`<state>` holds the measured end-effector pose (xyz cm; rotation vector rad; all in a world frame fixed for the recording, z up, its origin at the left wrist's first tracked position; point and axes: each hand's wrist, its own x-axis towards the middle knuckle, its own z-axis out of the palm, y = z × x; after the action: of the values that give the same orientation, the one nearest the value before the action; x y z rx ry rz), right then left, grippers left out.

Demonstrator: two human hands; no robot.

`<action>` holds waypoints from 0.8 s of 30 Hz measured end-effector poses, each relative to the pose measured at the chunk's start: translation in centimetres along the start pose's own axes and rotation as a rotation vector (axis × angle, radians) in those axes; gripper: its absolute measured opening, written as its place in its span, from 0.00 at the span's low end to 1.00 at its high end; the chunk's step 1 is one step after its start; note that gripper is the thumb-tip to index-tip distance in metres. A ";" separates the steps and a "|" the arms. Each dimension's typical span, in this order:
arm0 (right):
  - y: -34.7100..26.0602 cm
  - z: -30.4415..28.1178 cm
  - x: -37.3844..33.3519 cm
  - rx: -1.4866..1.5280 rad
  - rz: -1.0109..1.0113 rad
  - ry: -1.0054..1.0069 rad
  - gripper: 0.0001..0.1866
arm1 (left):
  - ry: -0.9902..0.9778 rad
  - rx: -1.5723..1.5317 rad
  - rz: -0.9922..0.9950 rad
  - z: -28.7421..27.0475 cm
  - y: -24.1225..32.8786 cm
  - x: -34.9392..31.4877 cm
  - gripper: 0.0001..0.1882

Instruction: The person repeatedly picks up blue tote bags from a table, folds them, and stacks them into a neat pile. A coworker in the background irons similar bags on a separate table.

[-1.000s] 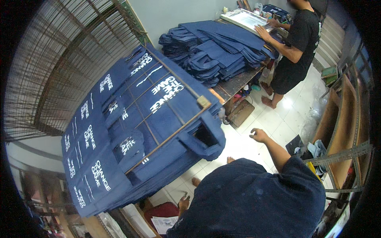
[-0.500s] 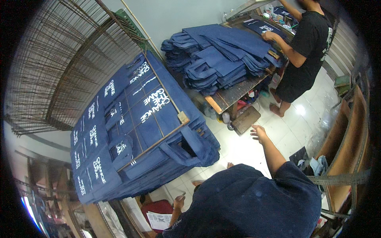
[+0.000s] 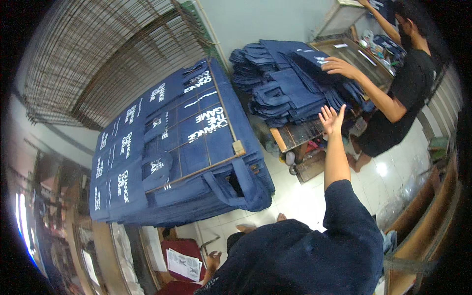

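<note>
My right hand point(image 3: 332, 119) is stretched forward with its fingers spread and nothing in it, just short of a pile of navy blue cloth bags point(image 3: 282, 88). The pile lies on a wooden table point(image 3: 290, 140). Low beside my body hangs my left hand point(image 3: 213, 259), its fingers loosely curled and apart, with no object visible in it. A co-worker's hand point(image 3: 341, 66) is at a dark printed bag point(image 3: 309, 55) over the pile's right side. To my left stands a large stack of navy bags point(image 3: 196, 118) with white print, a wire rack frame point(image 3: 238, 147) lying on top.
A wire drying rack point(image 3: 113, 54) rises at the back left. The co-worker point(image 3: 413, 88) stands right of the table, one arm raised to a tilted framed screen point(image 3: 344, 19). A red chair point(image 3: 174, 246) with papers is low left; curved brown boards point(image 3: 418, 216) stand at right.
My right hand has reached forward and opened wide toward the bag pile. The co-worker's hand has brought the printed bag from the work board to the pile. The view has shifted.
</note>
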<state>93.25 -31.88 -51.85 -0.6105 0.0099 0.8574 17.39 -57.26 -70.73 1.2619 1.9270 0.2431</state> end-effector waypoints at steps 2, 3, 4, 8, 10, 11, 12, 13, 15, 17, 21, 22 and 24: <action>0.6 2.1 0.9 0.105 0.042 -0.043 0.62 | 0.039 0.001 -0.125 0.4 -4.0 -0.1 0.26; 1.4 2.4 2.0 0.120 0.082 -0.033 0.62 | 0.007 -0.053 -0.179 -0.7 -5.2 -0.8 0.26; 2.2 2.7 3.1 0.134 0.126 -0.025 0.62 | -0.020 -0.112 -0.231 -1.8 -6.8 -1.8 0.26; 5.3 3.0 9.3 0.109 0.163 0.040 0.52 | 0.274 0.210 -0.068 -4.2 0.1 -7.6 0.20; 6.1 0.6 14.8 0.170 0.216 0.087 0.36 | 0.343 0.010 -0.028 -5.8 5.1 -8.8 0.18; 5.6 -0.7 17.3 0.177 0.207 0.137 0.28 | 0.377 0.087 -0.006 -6.5 7.9 -8.4 0.15; 5.7 -1.1 18.8 0.186 0.202 0.189 0.20 | 0.483 0.108 0.157 -6.5 8.6 -7.2 0.13; 6.6 -0.4 18.6 0.150 0.194 0.182 0.16 | 0.596 0.138 0.303 -6.5 9.4 -6.8 0.12; 6.1 2.9 16.6 0.146 0.157 0.129 0.10 | 0.603 0.017 0.522 -8.8 22.4 -10.1 0.11; 6.0 8.8 11.7 0.202 0.154 -0.082 0.07 | 0.517 -0.129 0.766 -9.7 29.7 -10.5 0.12; 3.2 17.8 2.8 0.044 -0.055 -0.232 0.07 | 0.084 -0.254 1.116 -11.2 44.7 -10.8 0.17; 2.1 19.0 2.0 0.046 -0.063 -0.300 0.06 | -0.073 -0.297 1.129 -10.9 47.1 -10.8 0.18; -0.2 24.0 -3.9 -0.035 -0.112 -0.438 0.05 | -0.691 -0.703 0.794 -8.5 49.5 -8.5 0.29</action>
<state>85.29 -22.54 -30.84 -0.4407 -0.4328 0.8691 46.72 -38.32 -33.67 1.3026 0.5980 0.7036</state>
